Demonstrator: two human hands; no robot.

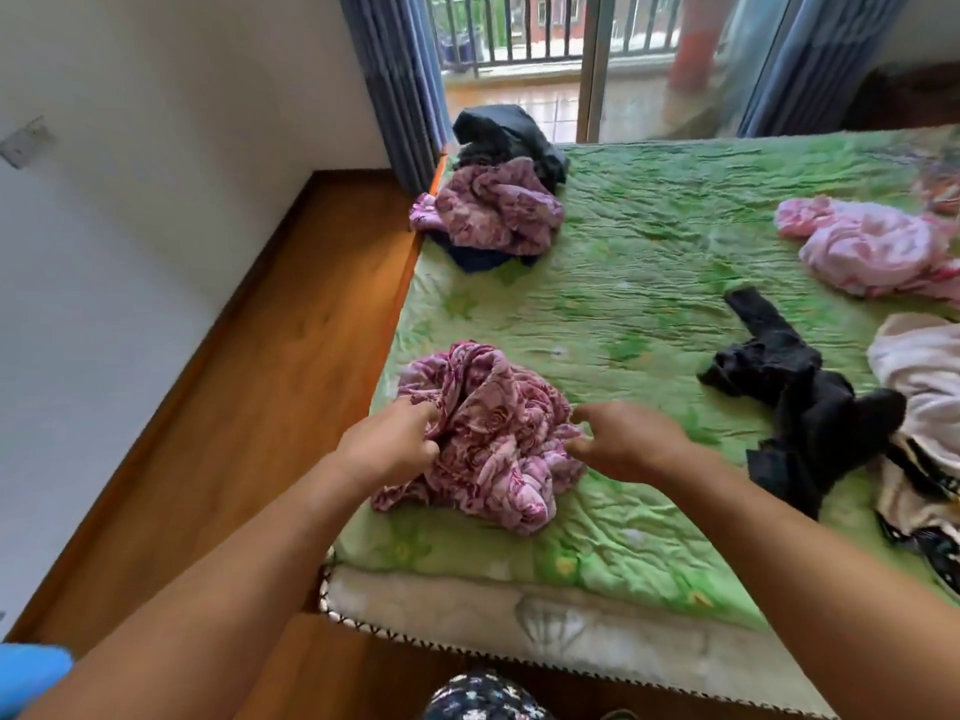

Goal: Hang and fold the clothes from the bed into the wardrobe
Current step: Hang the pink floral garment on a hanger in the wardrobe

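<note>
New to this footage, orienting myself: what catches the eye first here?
The left hand and right hand meet at a purple garment, near left on the green bedspread. Strewn over it: a purple heap far left, a pink heap far right, black clothes right.

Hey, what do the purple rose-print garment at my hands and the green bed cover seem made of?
Purple rose-print garment: likely thin, soft matte cloth; it bunches into loose folds. Green bed cover: probably quilted or crinkled fabric with slight sheen, given its fine puckered ridges.
</note>
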